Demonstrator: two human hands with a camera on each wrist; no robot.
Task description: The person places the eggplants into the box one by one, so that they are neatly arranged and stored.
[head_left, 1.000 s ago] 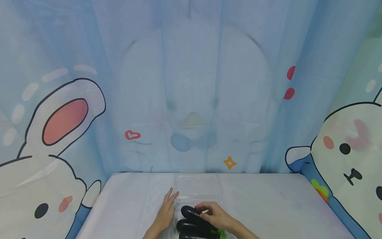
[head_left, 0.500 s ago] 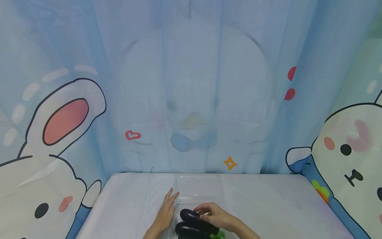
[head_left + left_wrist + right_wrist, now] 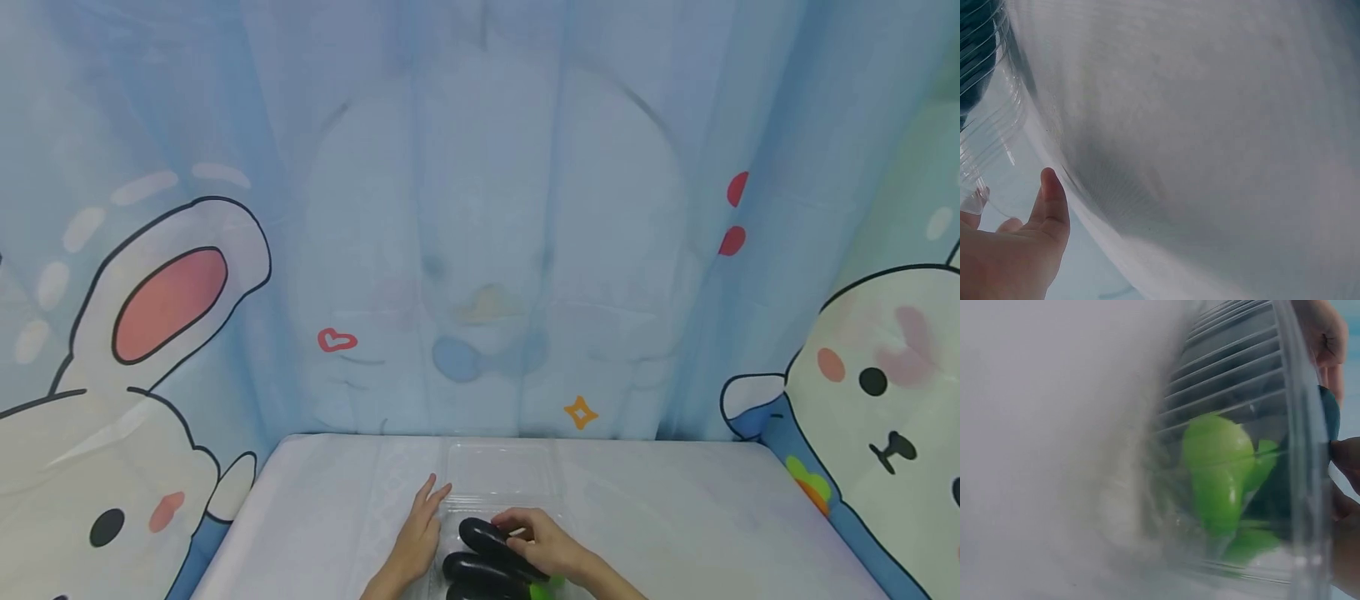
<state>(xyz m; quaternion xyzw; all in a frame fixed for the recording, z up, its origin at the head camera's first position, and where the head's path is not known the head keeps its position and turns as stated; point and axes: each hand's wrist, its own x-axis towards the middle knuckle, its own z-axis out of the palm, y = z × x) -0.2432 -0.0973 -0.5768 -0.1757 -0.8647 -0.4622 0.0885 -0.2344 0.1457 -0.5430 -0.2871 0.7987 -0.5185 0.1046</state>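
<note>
And here, at the clear plastic box (image 3: 452,546), three eggplants could be made out, the lot of them grouped inside the base. The farthest eggplant (image 3: 480,533) was held by the right hand (image 3: 546,546), its thumb and bent fingers clamped on the dark skin. Nearer the wearer, the middle eggplant (image 3: 471,567) was left free of any grip, and the nearest eggplant (image 3: 487,592) was cut off by the lower edge of the head view. By the left hand (image 3: 417,537), nothing was gripped: its fingers were stretched out and spread at the box's left edge. So the filled part looked well advanced, yet the clear lid (image 3: 501,468) was laid back flat, its closing judged not yet done; whether the held eggplant was being settled or taken out could not be told. Around it all, a white-covered bench (image 3: 667,517) was backed by a blue cartoon curtain (image 3: 480,183). Both hands were judged the main obstacle to the lid, with a green stem (image 3: 1216,456) seen through the ribbed right-hand wall.
</note>
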